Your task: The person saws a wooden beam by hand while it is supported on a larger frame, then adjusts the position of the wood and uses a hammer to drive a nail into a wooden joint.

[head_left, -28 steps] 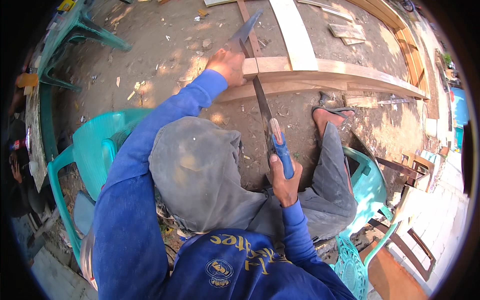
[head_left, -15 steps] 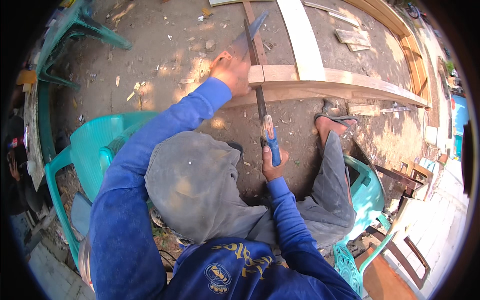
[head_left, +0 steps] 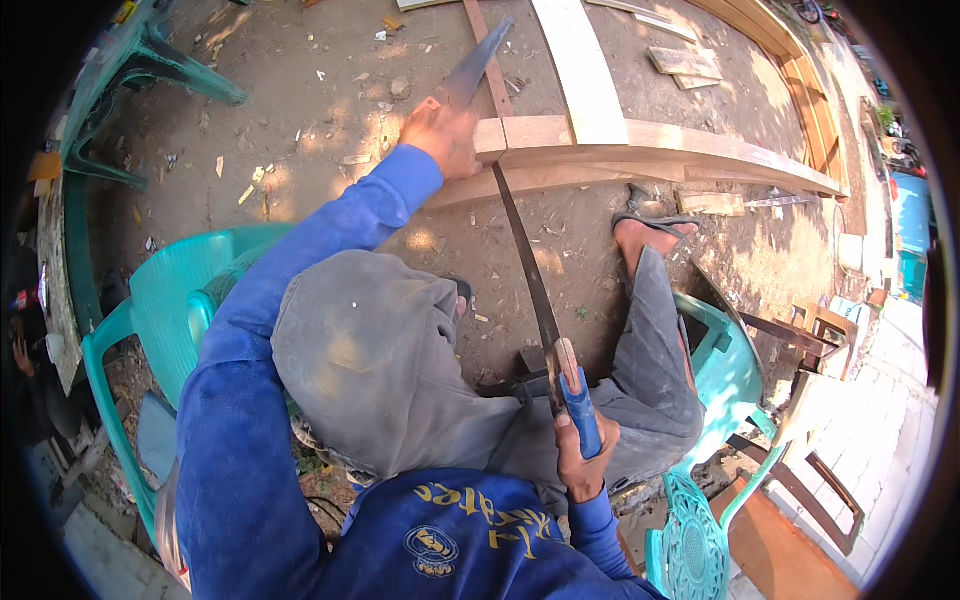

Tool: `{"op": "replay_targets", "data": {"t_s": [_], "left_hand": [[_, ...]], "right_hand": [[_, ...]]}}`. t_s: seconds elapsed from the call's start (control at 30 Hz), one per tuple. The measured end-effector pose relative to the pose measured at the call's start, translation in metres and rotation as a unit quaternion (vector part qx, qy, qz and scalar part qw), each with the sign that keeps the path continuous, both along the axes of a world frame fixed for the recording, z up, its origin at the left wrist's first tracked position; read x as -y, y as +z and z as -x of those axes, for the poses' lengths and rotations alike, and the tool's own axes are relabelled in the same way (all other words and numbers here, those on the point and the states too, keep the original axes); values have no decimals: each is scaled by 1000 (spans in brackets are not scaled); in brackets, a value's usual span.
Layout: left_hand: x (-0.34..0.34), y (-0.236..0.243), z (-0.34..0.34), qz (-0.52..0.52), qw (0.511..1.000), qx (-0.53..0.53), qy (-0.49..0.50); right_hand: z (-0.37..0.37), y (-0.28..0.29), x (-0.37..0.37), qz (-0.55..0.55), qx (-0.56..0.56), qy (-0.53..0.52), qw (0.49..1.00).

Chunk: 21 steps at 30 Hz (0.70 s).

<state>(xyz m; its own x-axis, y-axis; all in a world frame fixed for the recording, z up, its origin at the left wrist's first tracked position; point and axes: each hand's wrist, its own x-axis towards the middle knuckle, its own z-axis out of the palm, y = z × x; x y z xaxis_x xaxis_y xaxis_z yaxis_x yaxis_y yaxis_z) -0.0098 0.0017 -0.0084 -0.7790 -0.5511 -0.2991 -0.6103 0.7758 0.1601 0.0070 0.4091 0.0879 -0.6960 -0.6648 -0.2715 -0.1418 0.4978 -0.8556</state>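
Note:
My right hand [head_left: 583, 455] is closed on the blue handle of a hand saw [head_left: 527, 245], whose long blade runs up to a cut near the left end of a pale wooden beam [head_left: 665, 140]. My left hand [head_left: 440, 135] grips that beam's end, beside the cut. Just beyond its fingers is a blurred grey-blue blade [head_left: 477, 60] with an orange part at its base; whether I hold that cannot be made out. A white plank [head_left: 570, 60] lies across the beam, right of a narrow reddish batten [head_left: 490, 70].
Green plastic chairs stand at my left [head_left: 160, 320] and right [head_left: 720, 370], another [head_left: 170, 75] at upper left. Wooden frames [head_left: 800, 80], offcuts [head_left: 680, 65] and chips lie on the dirt. My sandalled foot [head_left: 650, 235] is below the beam. A person's hand [head_left: 22, 355] shows at far left.
My right hand moved forward with the saw, then has drawn it back toward my body, exposing more blade below the beam. My left hand stays at the beam's end.

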Motion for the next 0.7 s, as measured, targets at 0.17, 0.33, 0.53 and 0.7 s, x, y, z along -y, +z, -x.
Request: {"op": "replay_targets", "data": {"t_s": [0.17,0.33,0.53,0.7], "left_hand": [[3,-14,-3,-19,999,-43,-11],[9,-4,-11,-26,999,-21,6],[9,-1,5,-8,1000,3,-11],[18,-8,-10,-15,1000,-21,14]], "right_hand": [[50,-88,142,45,3,-27,999],[45,-173,134,140,-6,-37,989],[36,-153,121,112,-32,-28,993],[10,-16,34,1,82,-21,996]]}}
